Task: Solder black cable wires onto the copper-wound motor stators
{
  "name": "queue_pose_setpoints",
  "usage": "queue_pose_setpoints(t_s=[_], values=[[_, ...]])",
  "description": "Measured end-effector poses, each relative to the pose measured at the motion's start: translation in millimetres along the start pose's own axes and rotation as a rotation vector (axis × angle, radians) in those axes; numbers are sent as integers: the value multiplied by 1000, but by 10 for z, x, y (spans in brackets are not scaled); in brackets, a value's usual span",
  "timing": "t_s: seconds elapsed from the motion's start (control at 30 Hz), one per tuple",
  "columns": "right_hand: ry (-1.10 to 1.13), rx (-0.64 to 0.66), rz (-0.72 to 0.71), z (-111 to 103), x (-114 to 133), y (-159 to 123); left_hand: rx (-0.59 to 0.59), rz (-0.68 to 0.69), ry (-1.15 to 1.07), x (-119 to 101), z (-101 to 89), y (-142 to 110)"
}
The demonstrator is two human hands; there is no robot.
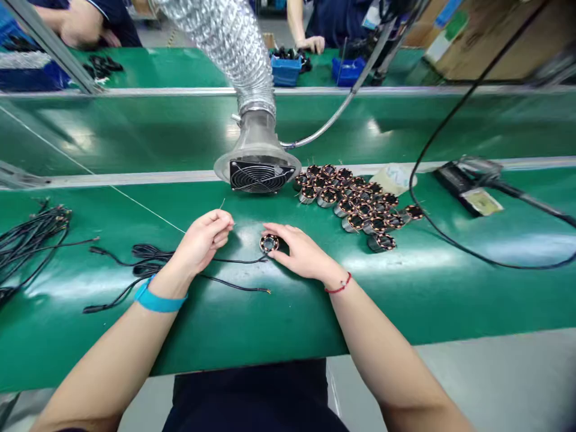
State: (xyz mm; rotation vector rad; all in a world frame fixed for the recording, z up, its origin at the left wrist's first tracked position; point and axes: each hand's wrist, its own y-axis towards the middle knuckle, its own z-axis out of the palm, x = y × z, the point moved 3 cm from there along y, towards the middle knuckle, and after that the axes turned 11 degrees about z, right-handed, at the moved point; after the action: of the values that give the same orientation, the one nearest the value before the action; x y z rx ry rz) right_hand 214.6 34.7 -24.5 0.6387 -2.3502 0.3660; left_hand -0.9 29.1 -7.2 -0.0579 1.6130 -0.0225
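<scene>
My left hand (207,239) is closed in a pinch on a thin pale solder wire (148,208). The wire runs in from the upper left, and a short end sticks up past my fingertips. My right hand (299,249) grips a small motor stator (269,243) between thumb and fingers. Copper windings ring its top, and it rests upright on the green bench. Two black cables (236,260) lie below and between my hands, one with its end close to the stator. Their coiled part (150,258) is left of my left wrist.
Several stators (355,201) stand grouped at the right. A fume extractor hood (258,150) hangs ahead of my hands. More black cables (36,246) lie far left. A soldering iron stand (470,186) and a looping black cord (427,219) occupy the right. Co-workers sit across the bench.
</scene>
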Motion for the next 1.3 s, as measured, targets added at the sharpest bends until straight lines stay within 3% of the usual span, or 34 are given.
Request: queue_pose_setpoints(t_s=[0.2,0.27,0.37,0.53,0.73,0.93,1.17,1.3], values=[[13,-17,-5,-63,-55,-38,557,236,721,40,184,-283],[22,-52,-17,-89,-65,-48,624,250,840,77,225,-330],[71,-200,-41,-137,-44,-61,560,228,769,91,210,-313],[350,-409,-13,-100,136,-108,406,85,323,60,102,-261],[709,-314,94,69,340,-157,349,99,174,6,127,-293],[697,-389,137,96,365,-183,236,109,159,29,174,-284],[594,-451,44,153,474,-197,188,96,154,58,229,-290],[784,-430,153,190,427,-161,184,107,117,74,233,-298]])
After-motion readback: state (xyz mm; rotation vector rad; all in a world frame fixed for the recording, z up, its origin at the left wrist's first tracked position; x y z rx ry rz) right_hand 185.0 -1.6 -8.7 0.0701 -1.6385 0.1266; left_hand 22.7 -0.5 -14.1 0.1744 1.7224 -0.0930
